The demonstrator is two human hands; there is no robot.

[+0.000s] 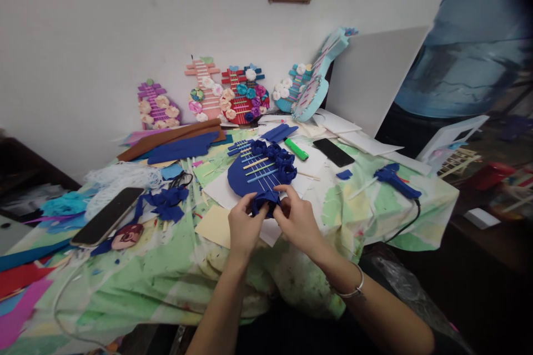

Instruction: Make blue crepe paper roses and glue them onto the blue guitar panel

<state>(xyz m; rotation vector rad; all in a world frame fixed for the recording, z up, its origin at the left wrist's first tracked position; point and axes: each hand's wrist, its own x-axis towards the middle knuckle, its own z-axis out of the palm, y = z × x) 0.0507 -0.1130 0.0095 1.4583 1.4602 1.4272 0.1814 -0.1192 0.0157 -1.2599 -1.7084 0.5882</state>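
Note:
Both of my hands are closed around a dark blue paper flower (pixel 266 199) above the table's front part. My left hand (pixel 246 224) pinches its left side, thumb at the centre. On the other side my right hand (pixel 297 216) grips it with thumb and index finger. Just beyond lies a blue pipa-shaped craft (pixel 244 177) with thin strings and coloured stick frets. Several blue paper flowers (pixel 281 156) run along its right edge. Under it are white paper sheets, and a pale yellow sheet (pixel 212 226) lies by my left hand.
A blue glue gun (pixel 393 177) with a cord rests at the right. A black phone (pixel 333 152) and green cutter (pixel 296 148) lie beyond my hands. Another phone (pixel 109 216), blue paper scraps (pixel 169 202) and white string (pixel 125 180) are left. Finished crafts (pixel 241 97) lean on the wall.

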